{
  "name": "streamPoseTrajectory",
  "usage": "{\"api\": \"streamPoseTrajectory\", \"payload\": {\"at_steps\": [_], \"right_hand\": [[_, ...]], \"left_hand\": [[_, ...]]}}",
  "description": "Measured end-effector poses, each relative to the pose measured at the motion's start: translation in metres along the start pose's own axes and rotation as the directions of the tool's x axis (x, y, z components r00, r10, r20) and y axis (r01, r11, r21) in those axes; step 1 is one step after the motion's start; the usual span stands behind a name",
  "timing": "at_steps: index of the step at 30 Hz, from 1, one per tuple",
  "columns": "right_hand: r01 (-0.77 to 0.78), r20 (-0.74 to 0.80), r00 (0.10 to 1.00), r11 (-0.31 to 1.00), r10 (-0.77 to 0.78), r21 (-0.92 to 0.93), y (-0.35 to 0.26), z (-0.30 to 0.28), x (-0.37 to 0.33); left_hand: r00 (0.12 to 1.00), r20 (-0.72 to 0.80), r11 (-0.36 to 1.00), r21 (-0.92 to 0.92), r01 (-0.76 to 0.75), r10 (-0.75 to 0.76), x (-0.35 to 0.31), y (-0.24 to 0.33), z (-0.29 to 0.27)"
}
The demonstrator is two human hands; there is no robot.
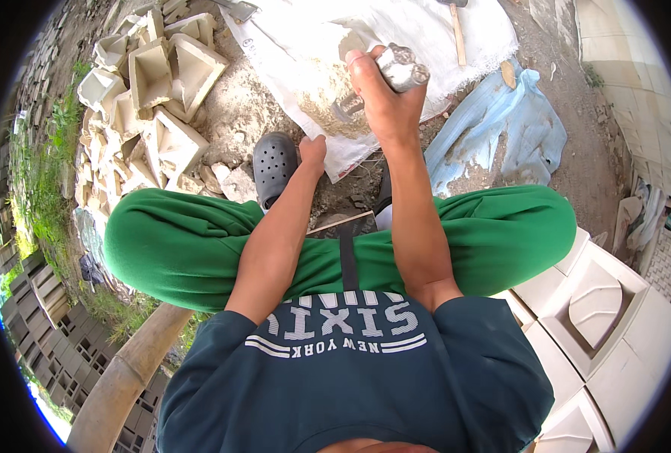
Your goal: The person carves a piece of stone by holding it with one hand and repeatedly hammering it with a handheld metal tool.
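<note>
My right hand [387, 102] is closed round a tool with a lumpy, silvery end [403, 69] that sticks out above the fist. Below the fist shows a dark metal blade [344, 108], over cream powder and crumbs [316, 102] on a white woven sheet [279, 64]. It looks like part of the same tool, but the hand covers the join. My left hand [313, 151] is low at the sheet's near edge, beside a grey clog [275, 167] on my foot. Its fingers are curled; what they hold, if anything, is hidden.
Broken cream block pieces [150, 79] are heaped at the left. A hammer with a wooden handle [458, 36] lies on the sheet's far right. Crumpled blue sheeting [501, 124] spreads nearby. Cream moulded blocks [615, 309] stand at my right, a bamboo pole [128, 377] at my left.
</note>
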State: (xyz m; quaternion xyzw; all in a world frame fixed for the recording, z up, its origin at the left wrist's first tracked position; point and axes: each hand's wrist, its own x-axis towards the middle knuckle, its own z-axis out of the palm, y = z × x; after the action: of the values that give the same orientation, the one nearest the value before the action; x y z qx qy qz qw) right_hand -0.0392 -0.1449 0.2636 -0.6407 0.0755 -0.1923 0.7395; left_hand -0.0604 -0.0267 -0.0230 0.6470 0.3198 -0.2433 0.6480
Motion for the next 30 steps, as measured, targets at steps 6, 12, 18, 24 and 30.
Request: {"api": "streamPoseTrajectory", "payload": {"at_steps": [6, 12, 18, 24, 30], "right_hand": [[-0.102, 0.047, 0.994, 0.993, 0.1, 0.057, 0.003, 0.009, -0.003], [-0.082, 0.076, 0.993, 0.99, 0.091, -0.115, 0.077, 0.019, 0.004], [-0.04, 0.084, 0.996, 0.999, 0.039, 0.003, 0.047, 0.011, -0.005], [0.053, 0.208, 0.976, 0.996, -0.067, 0.074, 0.003, 0.034, -0.003], [-0.112, 0.232, 0.961, 0.98, 0.149, -0.167, 0.095, 0.042, -0.002]], "left_hand": [[0.996, -0.087, 0.999, 0.043, -0.011, 0.015, 0.0, -0.002, 0.003], [0.992, -0.119, 0.99, 0.137, -0.016, 0.032, 0.013, -0.006, 0.008], [0.994, -0.105, 0.987, 0.159, -0.011, 0.028, 0.001, -0.002, 0.011], [0.973, -0.054, 0.957, 0.199, -0.212, 0.226, 0.05, -0.049, 0.0], [0.998, -0.047, 0.986, 0.161, -0.045, 0.053, 0.042, -0.043, 0.003]]}}
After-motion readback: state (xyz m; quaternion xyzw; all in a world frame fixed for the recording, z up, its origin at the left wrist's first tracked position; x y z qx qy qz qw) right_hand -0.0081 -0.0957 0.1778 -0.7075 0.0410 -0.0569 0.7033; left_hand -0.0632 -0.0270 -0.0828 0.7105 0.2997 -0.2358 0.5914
